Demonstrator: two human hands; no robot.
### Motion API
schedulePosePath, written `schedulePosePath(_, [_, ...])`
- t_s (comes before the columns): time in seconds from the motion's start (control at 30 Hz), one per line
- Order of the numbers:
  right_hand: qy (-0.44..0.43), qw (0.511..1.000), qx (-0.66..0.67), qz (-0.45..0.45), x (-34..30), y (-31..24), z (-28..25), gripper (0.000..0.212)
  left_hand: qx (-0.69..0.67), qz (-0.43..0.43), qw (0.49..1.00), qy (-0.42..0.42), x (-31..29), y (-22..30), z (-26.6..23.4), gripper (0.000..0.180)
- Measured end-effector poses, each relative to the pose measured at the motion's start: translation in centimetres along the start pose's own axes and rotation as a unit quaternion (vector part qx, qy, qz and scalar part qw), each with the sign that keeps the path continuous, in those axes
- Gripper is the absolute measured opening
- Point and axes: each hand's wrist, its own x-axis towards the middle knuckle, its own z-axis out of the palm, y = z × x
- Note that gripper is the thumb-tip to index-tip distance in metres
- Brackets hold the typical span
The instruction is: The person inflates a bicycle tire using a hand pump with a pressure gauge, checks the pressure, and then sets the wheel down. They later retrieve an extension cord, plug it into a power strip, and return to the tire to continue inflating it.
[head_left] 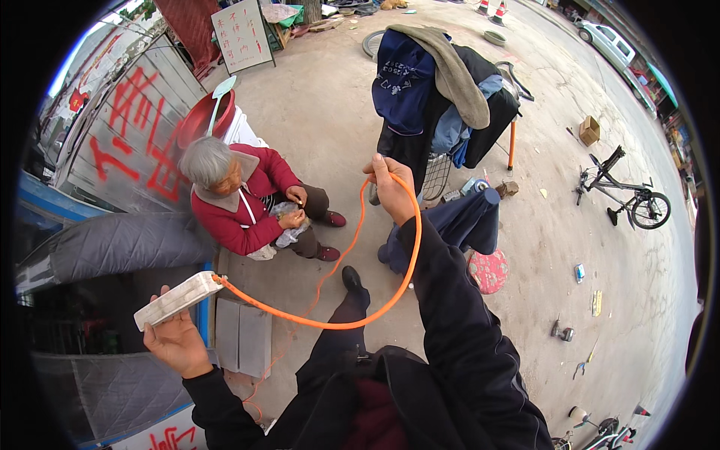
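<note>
On the left, my left hand grips a long white power strip, worn and dirty, tilted with its cord end up. A thick orange cord leaves that end and sags in a wide loop in front of me. It rises to my right hand, raised near the middle and closed round the cord. From there the cord hangs down in wavy bends and trails along the ground by my foot. The strip's sockets cannot be made out.
A person in a red jacket sits close by on the left. Clothes cover a stand ahead. A round red stool, a drill and a folded black bike are at right. A quilted grey curtain hangs at left.
</note>
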Motion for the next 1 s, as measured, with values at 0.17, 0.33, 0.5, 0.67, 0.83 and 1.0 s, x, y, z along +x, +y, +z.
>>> schedulePosePath(0.17, [-0.051, 0.984, -0.033, 0.168, 10.2, 7.8, 4.4, 0.042, -0.015, -0.056, 0.998, -0.027, 9.0, -8.6, 4.6, 0.052])
schedulePosePath(0.33, [0.004, 0.970, 0.037, 0.239, 17.2, 11.7, 9.2, 0.038, 0.014, -0.081, 0.997, 0.011, 17.1, -13.1, 9.8, 0.055])
schedulePosePath(0.5, [-0.048, 0.960, -0.021, 0.276, 26.5, 15.5, 13.0, 0.035, 0.037, -0.072, 0.997, 0.004, 22.3, -16.9, 14.4, 0.061])
schedulePosePath(0.67, [-0.104, 0.959, -0.134, 0.227, 35.0, 23.5, 18.0, 0.037, 0.093, -0.069, 0.993, 0.002, 27.9, -21.4, 17.7, 0.059])
schedulePosePath(0.83, [-0.222, 0.909, -0.224, 0.273, 44.6, 33.5, 21.6, 0.042, 0.103, -0.097, 0.986, 0.090, 34.6, -29.7, 21.7, 0.058])
schedulePosePath(1.0, [-0.398, 0.849, -0.200, 0.284, 55.4, 41.5, 25.5, 0.042, 0.164, -0.142, 0.952, 0.215, 44.7, -41.0, 26.4, 0.054])
